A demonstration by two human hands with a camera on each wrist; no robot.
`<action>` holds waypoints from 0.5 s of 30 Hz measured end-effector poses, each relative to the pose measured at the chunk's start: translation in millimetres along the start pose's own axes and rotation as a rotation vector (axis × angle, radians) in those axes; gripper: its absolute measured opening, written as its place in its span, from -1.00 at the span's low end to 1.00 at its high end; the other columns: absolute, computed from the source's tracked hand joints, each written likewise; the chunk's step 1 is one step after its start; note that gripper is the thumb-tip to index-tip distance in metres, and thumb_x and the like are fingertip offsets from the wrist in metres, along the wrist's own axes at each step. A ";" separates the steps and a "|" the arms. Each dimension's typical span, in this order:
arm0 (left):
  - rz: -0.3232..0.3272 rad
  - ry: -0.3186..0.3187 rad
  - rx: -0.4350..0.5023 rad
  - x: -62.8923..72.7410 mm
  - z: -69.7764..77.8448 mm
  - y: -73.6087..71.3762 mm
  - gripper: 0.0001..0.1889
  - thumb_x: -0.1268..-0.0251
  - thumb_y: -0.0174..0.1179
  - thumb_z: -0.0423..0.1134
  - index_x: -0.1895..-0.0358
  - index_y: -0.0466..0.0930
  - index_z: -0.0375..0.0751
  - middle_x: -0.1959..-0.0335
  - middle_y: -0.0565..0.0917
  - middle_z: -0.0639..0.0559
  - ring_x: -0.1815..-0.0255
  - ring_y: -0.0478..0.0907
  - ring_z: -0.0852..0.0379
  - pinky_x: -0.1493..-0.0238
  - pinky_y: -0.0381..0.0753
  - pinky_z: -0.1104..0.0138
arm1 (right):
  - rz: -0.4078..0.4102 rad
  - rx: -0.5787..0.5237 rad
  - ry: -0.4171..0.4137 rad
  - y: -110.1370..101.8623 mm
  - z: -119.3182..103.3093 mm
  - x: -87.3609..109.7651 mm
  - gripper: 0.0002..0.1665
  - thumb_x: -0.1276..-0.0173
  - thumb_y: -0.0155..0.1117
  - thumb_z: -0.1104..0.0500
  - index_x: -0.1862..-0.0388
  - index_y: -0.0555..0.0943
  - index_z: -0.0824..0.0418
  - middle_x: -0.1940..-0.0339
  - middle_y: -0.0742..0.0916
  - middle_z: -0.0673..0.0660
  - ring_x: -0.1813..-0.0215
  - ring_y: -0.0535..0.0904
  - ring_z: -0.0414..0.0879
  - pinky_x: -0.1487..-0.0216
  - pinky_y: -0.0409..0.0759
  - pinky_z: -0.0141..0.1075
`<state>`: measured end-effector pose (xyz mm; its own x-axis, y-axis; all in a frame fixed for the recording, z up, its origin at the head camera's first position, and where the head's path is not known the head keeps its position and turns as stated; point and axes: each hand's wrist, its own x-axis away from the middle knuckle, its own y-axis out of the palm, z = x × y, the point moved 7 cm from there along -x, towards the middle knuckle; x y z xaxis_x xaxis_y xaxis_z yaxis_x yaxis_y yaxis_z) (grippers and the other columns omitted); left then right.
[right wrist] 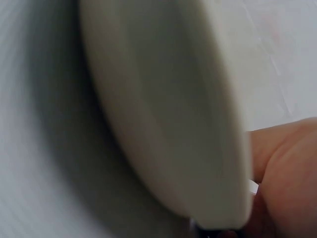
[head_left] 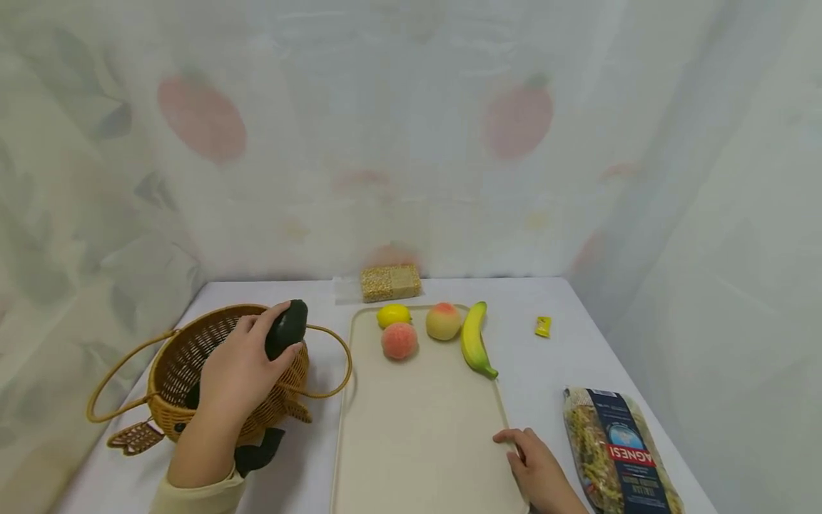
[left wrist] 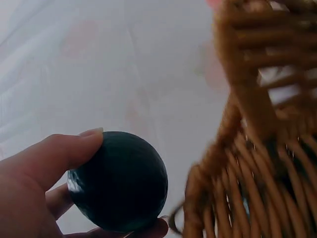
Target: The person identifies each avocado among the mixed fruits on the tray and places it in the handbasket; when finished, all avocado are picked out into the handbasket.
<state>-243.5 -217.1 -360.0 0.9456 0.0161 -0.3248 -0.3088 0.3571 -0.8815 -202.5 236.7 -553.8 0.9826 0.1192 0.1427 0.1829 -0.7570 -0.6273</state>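
In the head view, my left hand (head_left: 234, 375) holds a dark green avocado (head_left: 287, 330) above the right side of a wicker basket (head_left: 168, 382). The left wrist view shows thumb and fingers around the avocado (left wrist: 121, 181), beside the woven basket wall (left wrist: 237, 193). Something dark lies inside the basket, mostly hidden by my arm. My right hand (head_left: 539, 467) grips the right rim of a cream tray (head_left: 417, 428); some of its fingers are hidden. At the tray's far end are a lemon (head_left: 394, 315), two peaches (head_left: 399, 340) and a banana (head_left: 477, 341).
A bag of pasta (head_left: 616, 450) lies at the right. A small yellow packet (head_left: 543, 326) is farther back. Behind the tray lies a pack of grains (head_left: 390, 283). The basket's looped handle (head_left: 347, 364) reaches to the tray's left edge. Pale curtains (head_left: 385, 143) surround the table.
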 end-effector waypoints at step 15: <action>-0.067 -0.207 -0.069 32.5 -73.5 -5.9 -0.11 -0.41 0.37 0.03 -0.67 0.11 -0.08 -0.19 0.37 -0.67 0.15 0.57 -0.57 0.54 0.49 -0.07 | -0.021 -0.001 0.005 0.1 2.5 0.2 -0.63 -0.50 0.17 0.46 -0.10 0.69 0.10 0.39 0.40 0.09 0.45 0.26 -0.08 0.44 0.28 -0.30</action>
<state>-218.4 -287.3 -390.5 0.9628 0.1879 -0.1940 -0.2443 0.2995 -0.9223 -202.2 238.2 -555.8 0.9783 0.1318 0.1598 0.2035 -0.7548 -0.6236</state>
